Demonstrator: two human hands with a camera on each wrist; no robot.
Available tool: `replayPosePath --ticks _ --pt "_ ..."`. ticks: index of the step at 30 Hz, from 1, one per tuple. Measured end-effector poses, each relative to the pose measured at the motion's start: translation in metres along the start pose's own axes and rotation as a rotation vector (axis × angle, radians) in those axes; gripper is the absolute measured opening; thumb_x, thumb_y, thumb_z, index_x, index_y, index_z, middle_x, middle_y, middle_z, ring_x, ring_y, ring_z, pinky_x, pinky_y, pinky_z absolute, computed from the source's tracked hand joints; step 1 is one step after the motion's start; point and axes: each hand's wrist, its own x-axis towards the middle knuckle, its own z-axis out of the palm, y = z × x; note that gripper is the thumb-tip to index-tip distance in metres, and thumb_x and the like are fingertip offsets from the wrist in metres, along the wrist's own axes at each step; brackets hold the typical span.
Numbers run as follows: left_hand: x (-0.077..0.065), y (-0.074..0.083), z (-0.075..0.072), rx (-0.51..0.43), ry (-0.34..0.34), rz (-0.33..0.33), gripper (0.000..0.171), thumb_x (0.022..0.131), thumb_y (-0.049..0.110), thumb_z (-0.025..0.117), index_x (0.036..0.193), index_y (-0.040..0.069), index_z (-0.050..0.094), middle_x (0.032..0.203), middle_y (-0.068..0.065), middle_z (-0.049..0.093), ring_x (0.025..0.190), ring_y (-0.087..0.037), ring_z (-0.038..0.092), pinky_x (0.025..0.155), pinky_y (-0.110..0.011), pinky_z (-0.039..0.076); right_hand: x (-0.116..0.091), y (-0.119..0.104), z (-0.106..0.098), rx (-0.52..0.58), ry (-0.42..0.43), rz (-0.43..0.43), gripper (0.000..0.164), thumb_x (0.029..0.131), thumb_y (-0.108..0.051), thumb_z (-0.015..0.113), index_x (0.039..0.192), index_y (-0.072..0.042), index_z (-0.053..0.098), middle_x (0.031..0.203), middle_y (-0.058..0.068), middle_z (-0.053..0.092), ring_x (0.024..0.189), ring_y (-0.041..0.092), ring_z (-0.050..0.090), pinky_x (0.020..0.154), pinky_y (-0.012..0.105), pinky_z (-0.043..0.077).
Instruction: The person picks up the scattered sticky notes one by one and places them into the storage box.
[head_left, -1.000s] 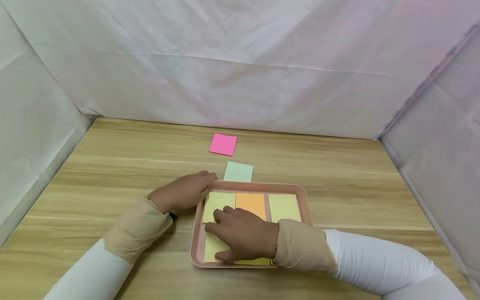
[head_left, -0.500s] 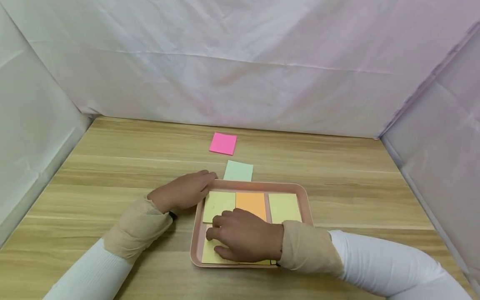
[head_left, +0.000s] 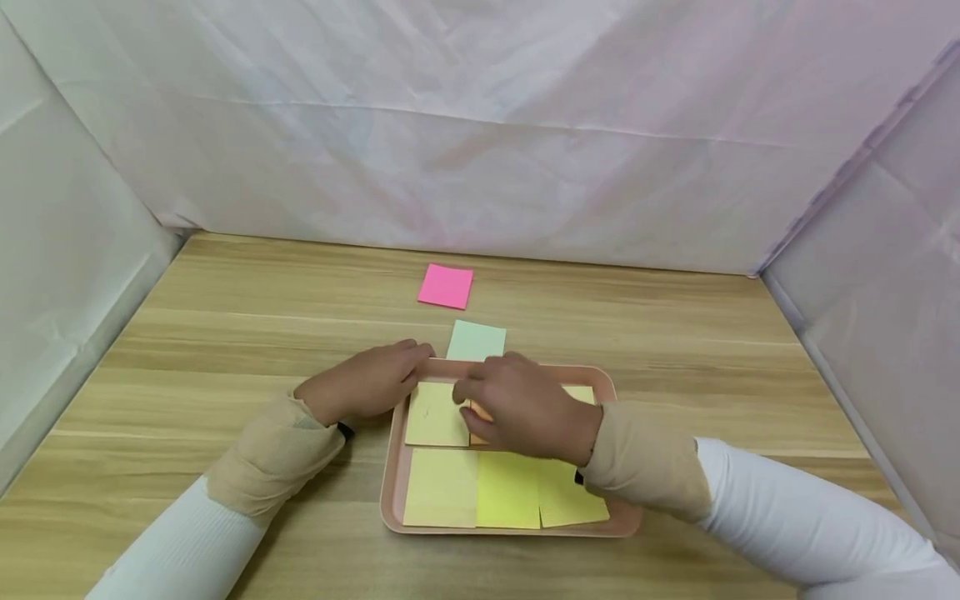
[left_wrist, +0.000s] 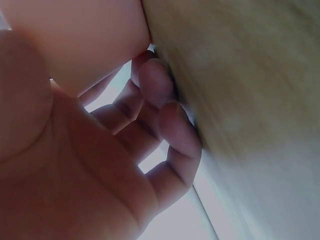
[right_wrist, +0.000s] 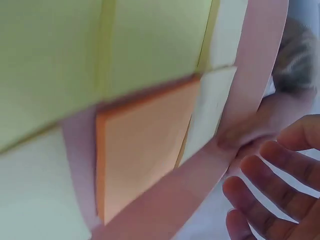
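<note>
The pink tray (head_left: 628, 522) lies near the middle of the table, with sticky note pads in two rows. My left hand (head_left: 367, 383) holds its far left corner, fingers curled against the outer wall in the left wrist view. Over the back row hovers my right hand (head_left: 532, 412), its fingers bent loosely with nothing between them. It partly covers an orange sticky note pad (right_wrist: 147, 150). To its left is a pale yellow pad (head_left: 435, 417). The front row has a pale yellow pad (head_left: 440, 490), a brighter yellow one (head_left: 507, 492) and another yellow one (head_left: 573, 502).
Just behind the tray lies a mint green sticky note pad (head_left: 477, 340), its near edge hidden by the rim. Farther back is a bright pink pad (head_left: 446, 286). White cloth (head_left: 480, 183) walls the wooden table (head_left: 247, 317) at the back and sides.
My right hand has gone from the front left pad up and right to the back row, uncovering the front row. The front left pad has shifted slightly left. The left hand stays put.
</note>
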Motion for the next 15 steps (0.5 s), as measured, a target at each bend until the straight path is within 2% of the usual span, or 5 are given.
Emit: replayPosePath --ticks 7,15 --pt "-0.001 -0.001 0.001 -0.007 0.0 0.003 0.017 0.098 0.013 0.041 0.109 0.016 0.053 0.092 -0.002 0.054 0.076 -0.016 0.052 0.071 -0.038 0.049 0.012 0.036 -0.007 -0.041 0.048 0.083 0.012 0.082 -0.015 0.062 0.088 -0.011 0.071 0.072 0.001 0.064 0.06 0.013 0.051 0.06 0.036 0.051" --pt "-0.003 -0.002 0.002 -0.001 0.004 0.006 0.018 0.098 0.014 0.04 0.111 0.016 0.053 0.095 -0.002 0.054 0.08 -0.016 0.052 0.074 -0.039 0.05 0.041 0.074 -0.012 -0.096 -0.093 0.208 0.018 0.084 -0.018 0.063 0.099 -0.009 0.068 0.084 0.006 0.064 0.07 0.019 0.055 0.063 0.039 0.052"
